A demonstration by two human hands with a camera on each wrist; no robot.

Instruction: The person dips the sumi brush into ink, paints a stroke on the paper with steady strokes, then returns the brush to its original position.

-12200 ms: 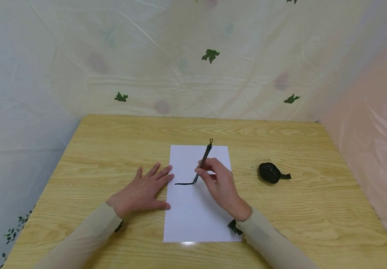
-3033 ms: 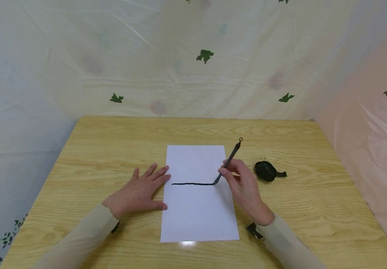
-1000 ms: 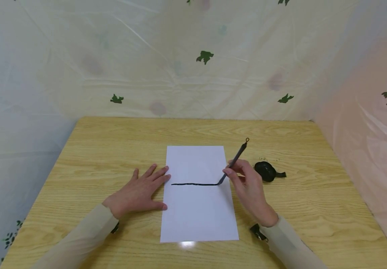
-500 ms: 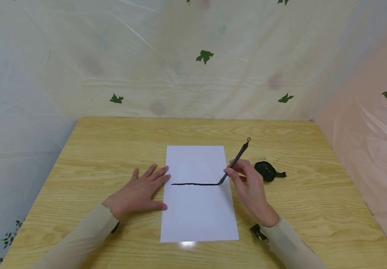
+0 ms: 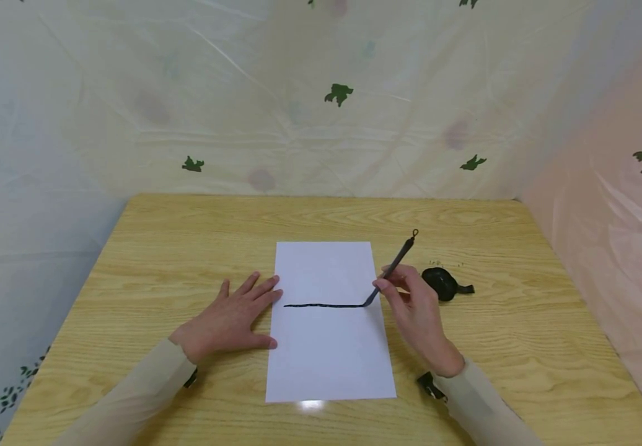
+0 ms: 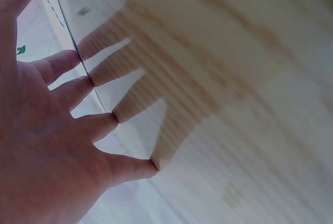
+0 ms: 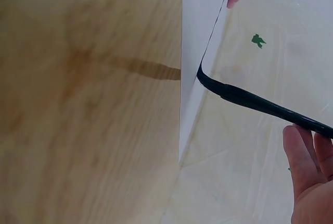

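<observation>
My right hand (image 5: pixel 418 316) pinches a dark paintbrush (image 5: pixel 398 262) by its handle, leaning up to the right with a small loop at the top. In the right wrist view the bent bristles of the brush (image 7: pixel 210 82) touch the paper (image 7: pixel 200 31). A black line (image 5: pixel 323 305) runs across the white sheet (image 5: pixel 329 359) and ends at the bristles, near the right edge. My left hand (image 5: pixel 228 322) lies spread, its thumb and some fingertips on the sheet's left edge. Fingertips of the left hand (image 6: pixel 67 130) touch the surface in the left wrist view.
A small black dish with a short handle (image 5: pixel 440 284) sits on the wooden table (image 5: pixel 187 235), right of the sheet, with dark specks behind it. Pale plastic sheeting (image 5: pixel 276 93) with green bird shapes hangs behind and at both sides.
The right hand has drawn the paintbrush rightward, lengthening the black line from a short stroke to nearly the sheet's width. Over the last second it has barely moved. The left hand stays in place.
</observation>
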